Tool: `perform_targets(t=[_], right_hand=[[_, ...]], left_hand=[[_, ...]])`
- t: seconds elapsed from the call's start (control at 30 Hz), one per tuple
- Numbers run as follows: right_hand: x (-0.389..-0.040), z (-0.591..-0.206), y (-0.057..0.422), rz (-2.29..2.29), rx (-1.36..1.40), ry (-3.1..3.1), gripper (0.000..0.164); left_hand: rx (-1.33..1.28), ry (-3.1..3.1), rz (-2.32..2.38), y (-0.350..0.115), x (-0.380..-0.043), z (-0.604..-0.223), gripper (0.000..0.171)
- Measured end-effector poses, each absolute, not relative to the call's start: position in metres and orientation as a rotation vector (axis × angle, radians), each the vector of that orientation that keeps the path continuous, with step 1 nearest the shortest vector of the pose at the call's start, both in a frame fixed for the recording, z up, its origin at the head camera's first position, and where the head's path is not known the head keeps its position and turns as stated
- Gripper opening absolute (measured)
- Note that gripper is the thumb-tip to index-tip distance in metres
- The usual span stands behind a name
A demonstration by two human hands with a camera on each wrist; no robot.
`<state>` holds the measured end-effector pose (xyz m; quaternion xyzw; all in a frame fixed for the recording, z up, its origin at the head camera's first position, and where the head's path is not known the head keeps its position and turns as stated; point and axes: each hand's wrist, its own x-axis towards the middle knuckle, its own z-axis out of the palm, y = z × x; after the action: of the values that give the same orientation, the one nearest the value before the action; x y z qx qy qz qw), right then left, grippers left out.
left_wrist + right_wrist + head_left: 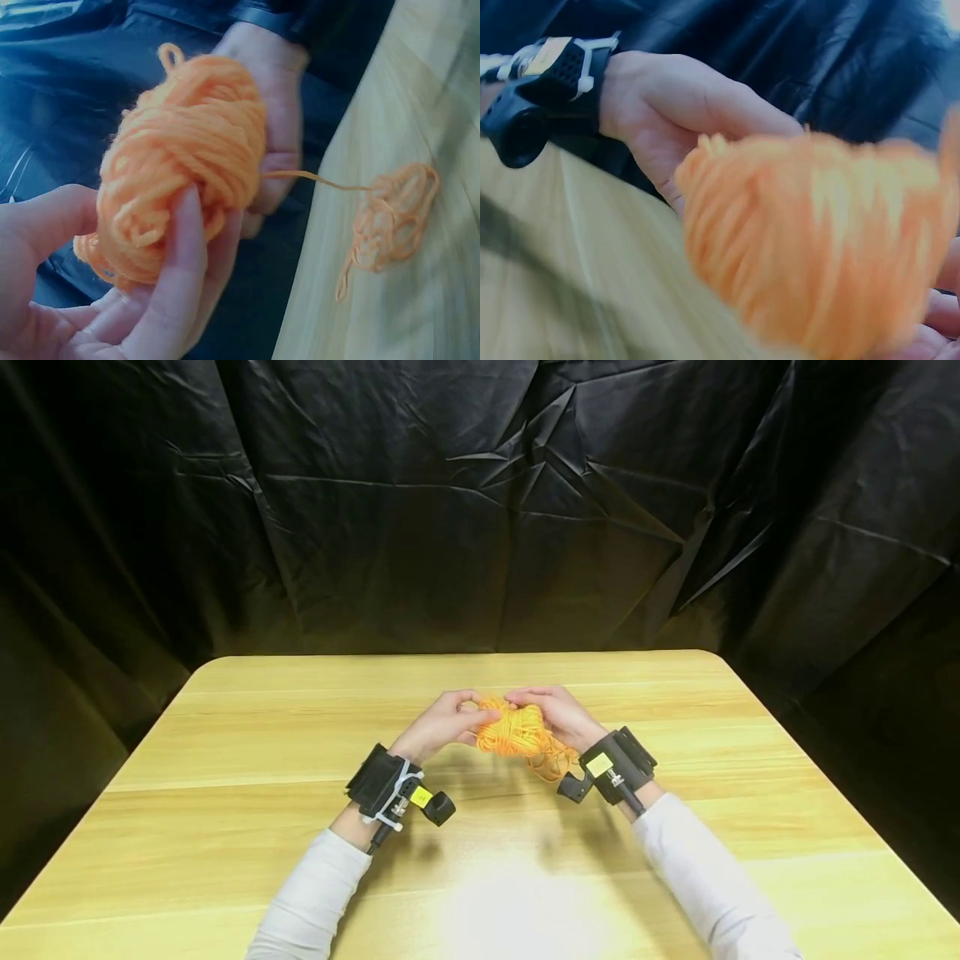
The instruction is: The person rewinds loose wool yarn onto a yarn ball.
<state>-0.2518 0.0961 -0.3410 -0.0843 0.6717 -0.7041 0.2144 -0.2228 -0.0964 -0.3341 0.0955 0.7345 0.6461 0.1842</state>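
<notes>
A ball of orange yarn (pixel 513 731) is held up above the table between both hands. My left hand (pixel 447 720) grips its left side, thumb on the near face. The left wrist view shows its fingers (pixel 184 247) curled against the yarn ball (pixel 187 142). My right hand (pixel 557 710) is at the ball's upper right, its fingertips bent in at the yarn and partly hidden. One strand (pixel 322 180) runs from beside the right hand to a loose tangle of yarn (pixel 553 758) below it. In the right wrist view, the yarn ball (pixel 817 240) is blurred and covers much of the view.
The light wooden table (pixel 225 777) spreads under both arms. A wrinkled black sheet (pixel 397 527) hangs behind its far edge. Each wrist wears a black strap, the left strap (pixel 384 783) and the right strap (pixel 624 760), with a small camera attached.
</notes>
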Motion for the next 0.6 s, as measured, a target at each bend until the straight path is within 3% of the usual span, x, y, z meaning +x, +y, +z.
perform_targets(t=[0.1, 0.6], right_hand=[[-0.250, -0.335, 0.094, -1.845, -0.288, 2.089, 0.033], [-0.228, -0.309, 0.077, -1.523, -0.754, 2.794, 0.014]], left_hand=[[0.237, 2.089, 1.796, -0.094, -0.222, -0.336, 0.025], [0.040, 2.176, 1.947, -0.090, -0.222, -0.335, 0.019]])
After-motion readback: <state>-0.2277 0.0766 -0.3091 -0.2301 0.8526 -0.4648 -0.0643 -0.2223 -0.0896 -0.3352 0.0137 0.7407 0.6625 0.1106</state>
